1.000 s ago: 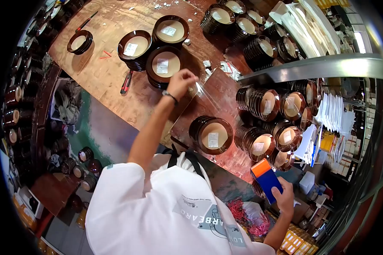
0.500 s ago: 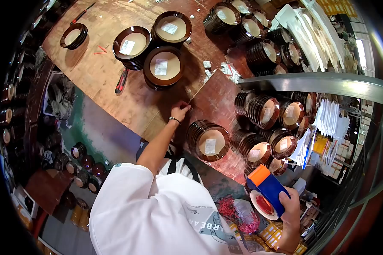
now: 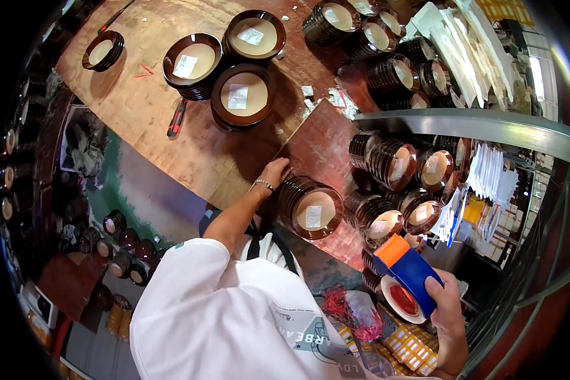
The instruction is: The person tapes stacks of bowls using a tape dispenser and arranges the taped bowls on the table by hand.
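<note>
My right hand grips a blue and orange tape dispenser with a roll of tape on it, held beyond the table's near edge at the lower right. My left hand is low over the table, its fingers curled together beside a stack of dark brown glazed bowls. Whether the fingers hold anything or touch the stack, I cannot make out. That stack leans on its side, a white label inside its front bowl. Further off, more labelled stacks stand upright, among them one bowl stack.
A red and black knife-like tool lies beside a small bowl stack and red scraps. Several stacks crowd the right side. A metal bar crosses there, with white packing sheets behind.
My left hand has moved slightly right and down, closer to the leaning stack. My right hand has carried the tape dispenser a little to the right. The view has shifted slightly.
</note>
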Action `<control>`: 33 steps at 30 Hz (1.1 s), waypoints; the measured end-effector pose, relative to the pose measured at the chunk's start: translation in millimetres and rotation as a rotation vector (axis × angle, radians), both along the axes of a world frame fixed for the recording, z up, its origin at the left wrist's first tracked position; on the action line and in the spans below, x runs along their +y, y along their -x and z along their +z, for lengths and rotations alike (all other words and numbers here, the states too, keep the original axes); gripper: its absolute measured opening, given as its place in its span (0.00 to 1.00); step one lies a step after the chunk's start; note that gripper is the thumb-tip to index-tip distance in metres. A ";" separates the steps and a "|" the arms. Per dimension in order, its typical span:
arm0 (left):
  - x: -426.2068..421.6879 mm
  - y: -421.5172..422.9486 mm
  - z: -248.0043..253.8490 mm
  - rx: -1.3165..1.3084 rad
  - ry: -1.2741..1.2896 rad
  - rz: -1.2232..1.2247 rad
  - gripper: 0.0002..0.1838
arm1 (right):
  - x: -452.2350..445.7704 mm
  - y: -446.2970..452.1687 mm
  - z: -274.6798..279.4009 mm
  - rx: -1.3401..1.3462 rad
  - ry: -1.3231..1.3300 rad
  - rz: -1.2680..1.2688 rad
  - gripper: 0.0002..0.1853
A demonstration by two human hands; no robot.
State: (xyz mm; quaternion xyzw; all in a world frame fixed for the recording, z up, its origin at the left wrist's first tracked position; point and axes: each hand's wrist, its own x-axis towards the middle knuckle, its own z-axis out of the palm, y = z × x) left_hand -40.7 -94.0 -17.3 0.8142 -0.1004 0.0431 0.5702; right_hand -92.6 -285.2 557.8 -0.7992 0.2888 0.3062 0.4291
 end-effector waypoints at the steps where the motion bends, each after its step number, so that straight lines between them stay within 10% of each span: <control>1: -0.8 0.4 1.7 0.039 -0.006 -0.009 0.09 | 3.2 0.2 0.4 0.006 -0.017 -0.030 0.20; 16: 2.9 -17.7 -17.1 0.162 -0.073 -0.358 0.09 | 10.8 -10.5 -0.1 0.007 -0.076 -0.022 0.23; 22: 2.4 -11.4 3.8 0.318 0.129 -0.149 0.28 | 10.4 -17.7 -2.6 -0.003 -0.146 -0.090 0.25; 33: 7.2 6.7 -17.4 0.463 0.337 -0.269 0.11 | 7.5 -19.2 -1.5 0.062 -0.204 -0.157 0.25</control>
